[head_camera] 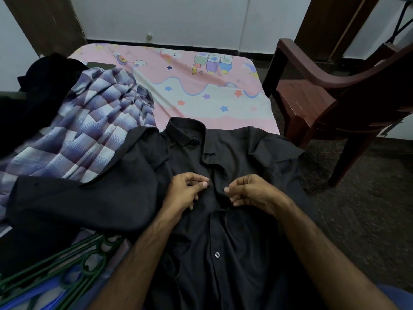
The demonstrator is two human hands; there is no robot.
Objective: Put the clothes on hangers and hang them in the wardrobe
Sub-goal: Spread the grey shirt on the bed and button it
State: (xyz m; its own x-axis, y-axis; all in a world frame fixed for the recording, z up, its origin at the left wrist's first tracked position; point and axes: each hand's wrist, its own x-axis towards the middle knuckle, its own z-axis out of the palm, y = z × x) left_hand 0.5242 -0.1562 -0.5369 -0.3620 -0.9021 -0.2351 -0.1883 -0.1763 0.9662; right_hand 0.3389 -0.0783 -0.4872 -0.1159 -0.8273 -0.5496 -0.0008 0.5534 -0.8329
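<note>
Head view. We saw a black button-front shirt (234, 220) lying face up on a bed covered by a pink sheet printed with stars and rainbows (201, 86), its collar toward the far edge and its body running to the near edge. The left hand (185, 191) lay on the shirt's chest just left of the placket, its thumb and forefinger pinched on the fabric edge. The right hand (250, 191) sat opposite, just right of the placket, its fingers curled and pinching the other edge; the two hands were near but apart. One white button (217, 254) showed lower on the placket. A purple-and-white checked shirt (89, 130) lay crumpled along the left edge of the bed, partly under the black shirt's sleeve, with a dark garment (44, 86) beyond it at the far left corner. Green plastic hangers (67, 265) were piled at the near left corner. A brown plastic armchair (335, 97) stood on the floor beside the right edge.
</note>
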